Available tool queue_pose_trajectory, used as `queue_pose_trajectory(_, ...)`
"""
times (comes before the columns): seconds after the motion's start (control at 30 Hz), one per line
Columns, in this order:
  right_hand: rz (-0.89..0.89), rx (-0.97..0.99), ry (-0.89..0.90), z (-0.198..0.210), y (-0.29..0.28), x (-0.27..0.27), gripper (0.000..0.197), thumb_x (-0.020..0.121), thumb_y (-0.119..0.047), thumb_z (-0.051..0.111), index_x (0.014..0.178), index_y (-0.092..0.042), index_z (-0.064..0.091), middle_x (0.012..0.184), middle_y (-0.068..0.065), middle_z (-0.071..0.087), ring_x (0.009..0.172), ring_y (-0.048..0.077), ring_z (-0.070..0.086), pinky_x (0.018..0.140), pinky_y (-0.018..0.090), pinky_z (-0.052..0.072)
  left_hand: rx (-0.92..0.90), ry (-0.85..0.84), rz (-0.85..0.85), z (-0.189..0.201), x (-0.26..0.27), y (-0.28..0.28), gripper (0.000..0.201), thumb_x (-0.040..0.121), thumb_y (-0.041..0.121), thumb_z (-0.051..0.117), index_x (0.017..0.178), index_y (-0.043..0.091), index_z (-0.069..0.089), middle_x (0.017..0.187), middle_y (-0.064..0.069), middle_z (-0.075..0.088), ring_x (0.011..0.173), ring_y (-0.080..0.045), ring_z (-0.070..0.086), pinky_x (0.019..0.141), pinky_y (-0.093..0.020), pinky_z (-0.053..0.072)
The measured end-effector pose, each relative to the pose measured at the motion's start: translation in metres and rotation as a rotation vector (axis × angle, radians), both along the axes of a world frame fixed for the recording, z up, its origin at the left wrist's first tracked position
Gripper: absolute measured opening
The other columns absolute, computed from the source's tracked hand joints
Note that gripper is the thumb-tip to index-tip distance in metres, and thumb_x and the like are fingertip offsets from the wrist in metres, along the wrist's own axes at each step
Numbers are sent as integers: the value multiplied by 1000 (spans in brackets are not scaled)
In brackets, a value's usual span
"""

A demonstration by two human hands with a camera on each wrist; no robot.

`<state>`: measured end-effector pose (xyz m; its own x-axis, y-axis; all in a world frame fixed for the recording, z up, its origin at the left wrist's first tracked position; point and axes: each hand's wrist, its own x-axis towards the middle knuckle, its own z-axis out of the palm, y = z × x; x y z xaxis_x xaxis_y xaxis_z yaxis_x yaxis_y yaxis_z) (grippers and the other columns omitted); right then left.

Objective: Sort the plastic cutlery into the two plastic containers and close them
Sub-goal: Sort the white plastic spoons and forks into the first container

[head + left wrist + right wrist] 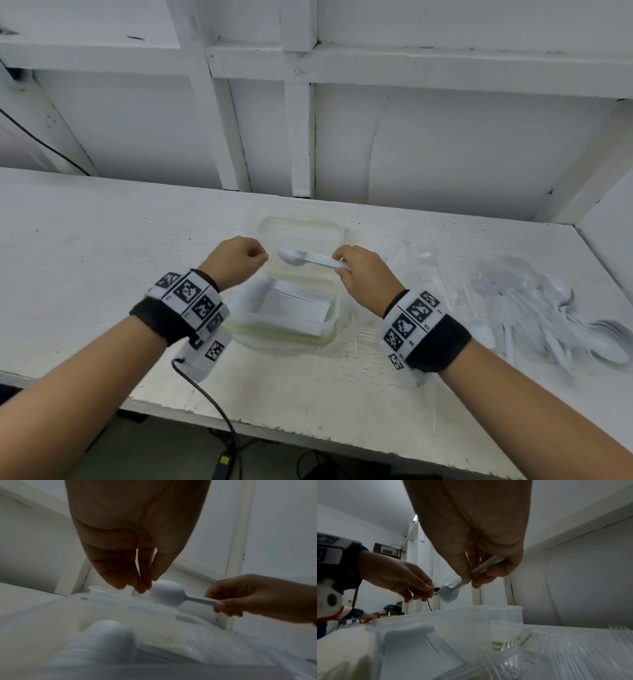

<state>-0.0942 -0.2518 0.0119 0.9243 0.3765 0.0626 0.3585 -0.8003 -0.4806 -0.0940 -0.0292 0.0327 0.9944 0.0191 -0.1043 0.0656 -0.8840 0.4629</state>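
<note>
A clear plastic container (pixel 301 223) stands mid-table with a nested stack of white spoons (pixel 287 305) lying in it. Above it my right hand (pixel 340 265) pinches the handles of a second small stack of white spoons (pixel 301 257), held level with the bowls pointing left. My left hand (pixel 260 255) hovers just left of those bowls, fingers loosely curled and holding nothing. In the left wrist view its fingertips (pixel 140 586) hang beside the spoon bowl (pixel 166 593). In the right wrist view, the right hand (pixel 471 580) grips the handles above the container rim (pixel 488 608).
A loose pile of white spoons (pixel 555 318) lies at the right end of the table. Clear plastic cutlery (pixel 438 274) lies between it and the container. A black cable (pixel 205 397) hangs over the front edge. A white panelled wall rises behind the table.
</note>
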Motion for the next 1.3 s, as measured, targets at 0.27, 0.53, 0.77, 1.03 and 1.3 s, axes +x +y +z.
queue_pose_trajectory(0.27,139,-317,-69,-10,39,22,21,93,-1,42,112,-4,51,106,13,56,92,28,56,71,30,38,358,194,-221,-29,21,14,35,96,18,41,128,10,54,134,-9,53,122,-24,48,99,-30,36)
queue_pose_trajectory(0.53,193,-486,-18,-12,57,27,20,89,4,41,105,-8,45,74,4,45,67,24,48,60,29,33,302,165,-178,-36,18,17,31,94,10,39,103,-1,67,107,-14,66,96,-26,58,75,-25,39)
queue_pose_trajectory(0.77,202,-433,204,-25,71,47,27,94,-17,51,115,-1,58,116,13,60,104,28,59,89,37,50,227,113,-115,-39,17,20,30,95,11,41,109,0,64,111,-15,63,102,-28,56,77,-25,37)
queue_pose_trajectory(1.03,222,-457,215,-38,68,53,28,95,-10,47,118,-1,59,120,13,61,108,28,59,92,37,49,195,124,-105,-37,18,20,24,95,14,43,91,-1,61,101,-13,63,104,-29,57,79,-27,37)
queue_pose_trajectory(1.3,155,-33,105,19,-5,24,32,95,-19,49,125,-9,58,122,6,63,112,17,56,93,19,37,125,11,-208,4,8,-26,32,96,24,47,121,9,61,122,-7,62,110,-20,57,88,-22,38)
